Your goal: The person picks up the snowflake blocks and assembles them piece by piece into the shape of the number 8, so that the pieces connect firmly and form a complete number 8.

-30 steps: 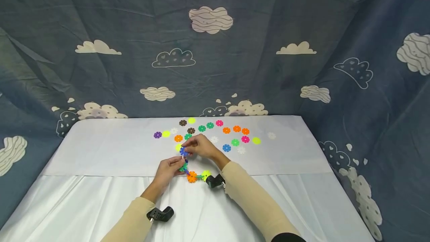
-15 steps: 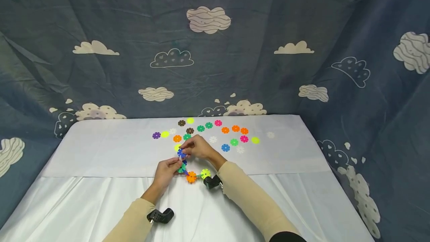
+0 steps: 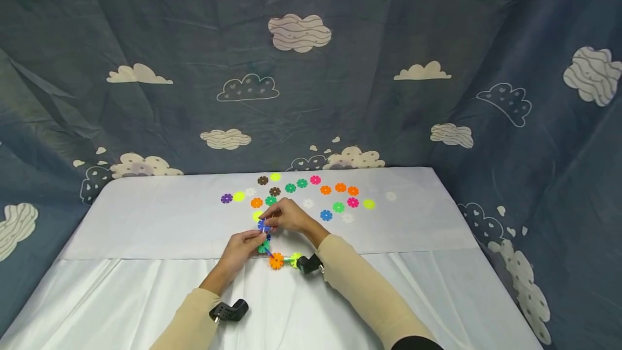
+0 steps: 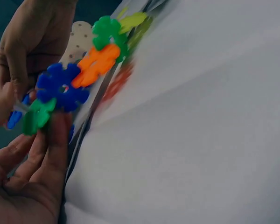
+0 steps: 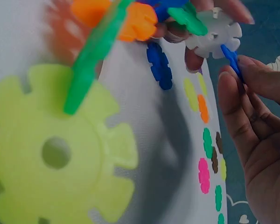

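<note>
My left hand (image 3: 239, 253) holds one end of a chain of slotted plastic snowflake discs. Between its fingers shows a white snowflake disc (image 5: 214, 35), joined to a green disc (image 4: 38, 115). My right hand (image 3: 290, 216) pinches a blue snowflake disc (image 5: 231, 63) between thumb and fingers, its edge at the white disc's rim. Further along the chain come a dark blue disc (image 4: 63, 87), an orange disc (image 3: 276, 261), another green disc (image 5: 95, 60) and a yellow-green disc (image 5: 56, 151). The chain's far end runs toward the right wrist.
Several loose snowflake discs lie beyond the hands on the white table (image 3: 160, 220), among them a purple disc (image 3: 226, 198), a light blue disc (image 3: 326, 215) and a pink disc (image 3: 352, 202). A dark cloud-print curtain (image 3: 340, 112) hangs behind the table and along its sides.
Both hands stay together at the same spot with small finger movements on the blue disc. The whole head view shifts slightly.
</note>
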Demonstrator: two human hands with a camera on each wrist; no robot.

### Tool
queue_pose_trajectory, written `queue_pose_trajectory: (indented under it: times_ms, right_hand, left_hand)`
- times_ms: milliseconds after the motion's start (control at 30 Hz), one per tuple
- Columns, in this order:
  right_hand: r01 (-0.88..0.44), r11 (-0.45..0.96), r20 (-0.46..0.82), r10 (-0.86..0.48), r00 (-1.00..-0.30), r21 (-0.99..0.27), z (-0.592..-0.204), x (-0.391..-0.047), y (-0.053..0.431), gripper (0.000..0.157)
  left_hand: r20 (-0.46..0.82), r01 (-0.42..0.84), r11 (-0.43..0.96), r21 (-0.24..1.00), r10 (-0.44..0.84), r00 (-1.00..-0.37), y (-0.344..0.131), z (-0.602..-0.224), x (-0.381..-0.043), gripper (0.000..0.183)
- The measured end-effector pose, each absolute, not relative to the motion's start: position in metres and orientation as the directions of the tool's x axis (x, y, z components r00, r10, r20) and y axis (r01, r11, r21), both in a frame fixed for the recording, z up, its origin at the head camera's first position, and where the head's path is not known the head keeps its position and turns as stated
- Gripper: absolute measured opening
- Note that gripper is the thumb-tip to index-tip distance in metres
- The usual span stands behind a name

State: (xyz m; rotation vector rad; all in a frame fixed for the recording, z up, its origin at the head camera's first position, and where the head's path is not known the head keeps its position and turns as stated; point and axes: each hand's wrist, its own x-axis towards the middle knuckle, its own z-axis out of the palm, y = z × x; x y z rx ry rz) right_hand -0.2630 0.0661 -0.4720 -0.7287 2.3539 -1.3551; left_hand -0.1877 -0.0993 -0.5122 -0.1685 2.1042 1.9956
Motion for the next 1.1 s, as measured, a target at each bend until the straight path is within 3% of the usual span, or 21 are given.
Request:
queue_pose_trajectory:
  times_ms: [333,567,833,1100]
  right_hand:
    - [-0.28,0.432,-0.053,-0.616,-0.786,-0.857,-0.473,-0.264,0.066,0.017]
    - [-0.323,0.552,-0.093,-0.595,-0.798,-0.769,-0.481,-0.272,0.07,0.015]
    - [-0.373,0.672,-0.208,-0.619,-0.757,-0.639,-0.487,-0.269,0.055,0.036]
    - [-0.35,0.676,-0.207,-0.599,-0.774,-0.648,-0.485,-0.271,0.055,0.019]
  left_hand:
    - [-0.345,-0.345,0.067,0.936,-0.003,-0.938,-0.099,-0.504,-0.189,0.032]
    - [-0.326,-0.332,0.046,0.942,-0.097,-0.94,-0.104,-0.504,-0.187,0.024]
    - [-0.329,-0.336,0.054,0.94,-0.104,-0.939,-0.106,-0.503,-0.186,0.025]
    - [-0.323,-0.329,0.042,0.943,-0.116,-0.939,-0.106,-0.504,-0.187,0.026]
